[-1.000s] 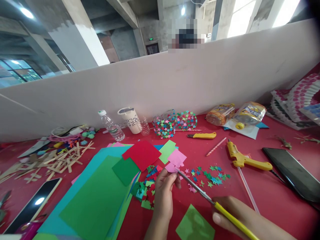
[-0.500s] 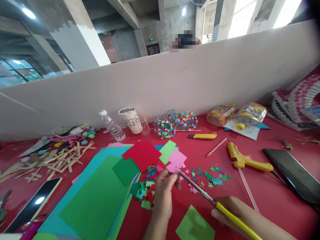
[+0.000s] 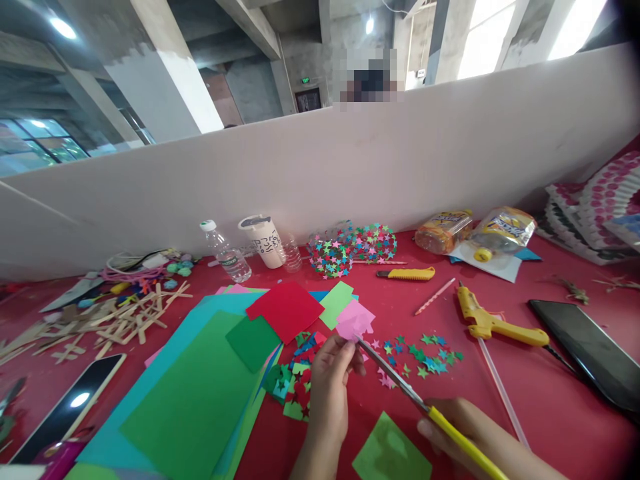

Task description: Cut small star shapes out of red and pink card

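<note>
Between the fingertips of my left hand (image 3: 331, 383) is a small piece of pink paper (image 3: 349, 329). My right hand (image 3: 463, 423) grips yellow-handled scissors (image 3: 400, 381), whose blade tips touch the paper's lower edge beside my left fingers. Whether the blades are parted is too small to tell. Pink squares lie just behind the piece, partly hidden by it. Small coloured paper stars (image 3: 430, 360) are scattered to the right of the blades. Star-punched scraps (image 3: 297, 393) lie left of my left wrist. A light green square (image 3: 393, 450) rests on the table below the scissors.
Coloured sheets (image 3: 193, 393) and a red square (image 3: 285, 308) cover the left middle. Along the wall stand a water bottle (image 3: 227, 257), a cup (image 3: 263, 243) and star-covered bottles (image 3: 333, 257). A yellow cutter (image 3: 407, 274), a glue gun (image 3: 495, 323) and a black tablet-like device (image 3: 585, 347) lie right.
My right hand and the scissors have shifted slightly to the left and down. The pink piece has tilted a little in my left fingers. Both hands keep their hold.
</note>
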A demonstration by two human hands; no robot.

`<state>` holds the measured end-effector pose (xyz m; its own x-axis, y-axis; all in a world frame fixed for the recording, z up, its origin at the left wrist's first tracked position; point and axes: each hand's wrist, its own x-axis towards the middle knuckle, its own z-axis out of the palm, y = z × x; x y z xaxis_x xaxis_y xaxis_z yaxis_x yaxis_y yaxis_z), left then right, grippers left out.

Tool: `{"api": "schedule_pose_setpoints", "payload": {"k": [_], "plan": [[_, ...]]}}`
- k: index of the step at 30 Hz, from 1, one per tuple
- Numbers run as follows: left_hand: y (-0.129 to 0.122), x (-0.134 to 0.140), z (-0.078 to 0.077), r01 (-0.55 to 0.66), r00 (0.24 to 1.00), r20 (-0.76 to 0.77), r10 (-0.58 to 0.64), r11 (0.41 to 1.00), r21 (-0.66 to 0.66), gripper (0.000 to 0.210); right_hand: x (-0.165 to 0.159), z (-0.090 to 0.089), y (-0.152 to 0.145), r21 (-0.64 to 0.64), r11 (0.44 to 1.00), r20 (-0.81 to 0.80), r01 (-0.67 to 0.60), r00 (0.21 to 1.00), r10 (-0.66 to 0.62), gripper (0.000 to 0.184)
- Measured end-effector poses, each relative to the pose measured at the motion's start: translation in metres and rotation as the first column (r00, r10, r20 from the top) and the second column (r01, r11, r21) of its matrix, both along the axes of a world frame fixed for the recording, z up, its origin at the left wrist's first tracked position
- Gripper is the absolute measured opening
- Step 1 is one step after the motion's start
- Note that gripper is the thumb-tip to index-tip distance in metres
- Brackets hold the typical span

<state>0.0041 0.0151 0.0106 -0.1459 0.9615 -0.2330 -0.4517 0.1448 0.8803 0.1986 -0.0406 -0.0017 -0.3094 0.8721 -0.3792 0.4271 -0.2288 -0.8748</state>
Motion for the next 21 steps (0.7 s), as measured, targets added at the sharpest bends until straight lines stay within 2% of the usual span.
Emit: {"api": "schedule_pose_setpoints", "payload": {"k": [6,10,13,18,21], "plan": [[0.002,-0.001,-0.003,-0.054,0.99,-0.13,0.061,0.997,0.053,0.023,0.0,0.006,0.004,-0.069,0.997,0.005,-0.022,1.0,0.022,0.07],[0.003,-0.004,-0.001,-0.017,0.986,-0.164,0.027,0.998,0.063,0.022,0.006,0.001,0.008,-0.023,0.992,0.036,-0.123,0.992,0.124,0.062],[0.003,-0.006,0.0,0.005,0.98,-0.196,0.011,0.997,0.077,0.023,0.008,-0.003,0.01,0.013,0.989,0.05,-0.149,0.988,0.148,0.06],[0.005,-0.008,0.0,0.018,0.974,-0.226,0.004,0.995,0.095,0.025,0.008,0.001,0.009,-0.033,0.992,0.022,-0.126,0.992,0.126,0.064],[0.004,-0.007,-0.002,0.016,0.979,-0.202,0.001,0.996,0.083,0.025,0.008,0.003,0.007,-0.007,0.997,0.007,-0.071,0.997,0.071,0.066]]}}
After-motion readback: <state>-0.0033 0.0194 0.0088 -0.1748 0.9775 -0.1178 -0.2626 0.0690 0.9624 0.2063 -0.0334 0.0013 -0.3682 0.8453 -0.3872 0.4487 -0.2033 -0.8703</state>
